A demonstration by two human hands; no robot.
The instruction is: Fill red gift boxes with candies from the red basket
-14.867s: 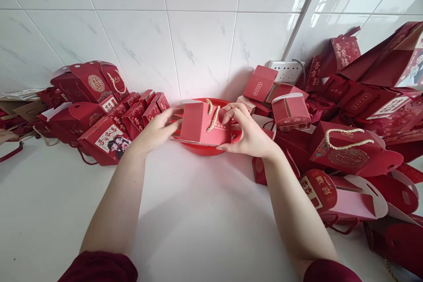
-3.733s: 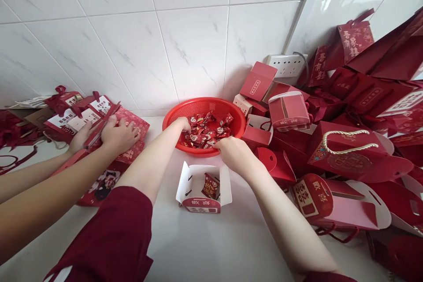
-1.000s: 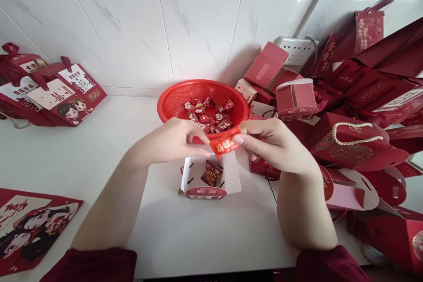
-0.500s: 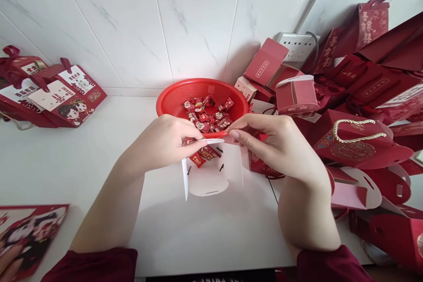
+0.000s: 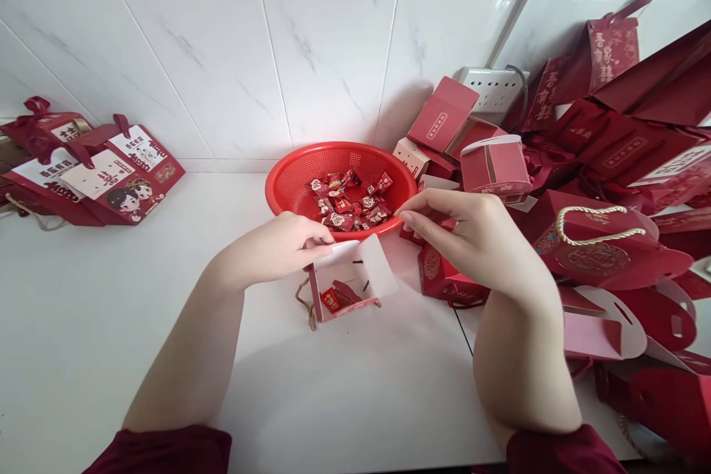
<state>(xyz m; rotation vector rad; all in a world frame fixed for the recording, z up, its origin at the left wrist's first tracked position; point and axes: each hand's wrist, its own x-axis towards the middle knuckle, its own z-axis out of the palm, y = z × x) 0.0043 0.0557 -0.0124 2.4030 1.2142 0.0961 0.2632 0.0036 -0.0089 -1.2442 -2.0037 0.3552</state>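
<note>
My left hand [image 5: 286, 246] grips the upper left edge of a small open gift box [image 5: 349, 311], thumb and fingers closed on its white flap. The box is white inside and red outside, with twine handles at its sides. Two red-wrapped candies [image 5: 338, 298] lie in it. My right hand [image 5: 464, 237] hovers right of the box by the basket's rim, thumb and forefinger pinched together; whatever they may hold cannot be made out. Behind the box stands a red plastic basket [image 5: 286, 181] with several wrapped candies [image 5: 355, 204] inside.
Several red gift boxes [image 5: 494, 163] and a bag with a gold rope handle [image 5: 594, 237] crowd the right side. A white power strip [image 5: 489, 89] leans against the tiled wall [image 5: 333, 29]. More red gift boxes [image 5: 133, 178] stand at the far left.
The box's flaps have swung apart, and its front wall now stands up. My right hand has moved right, away from the flap. At lower left, a hand and a printed red item have left the view.
</note>
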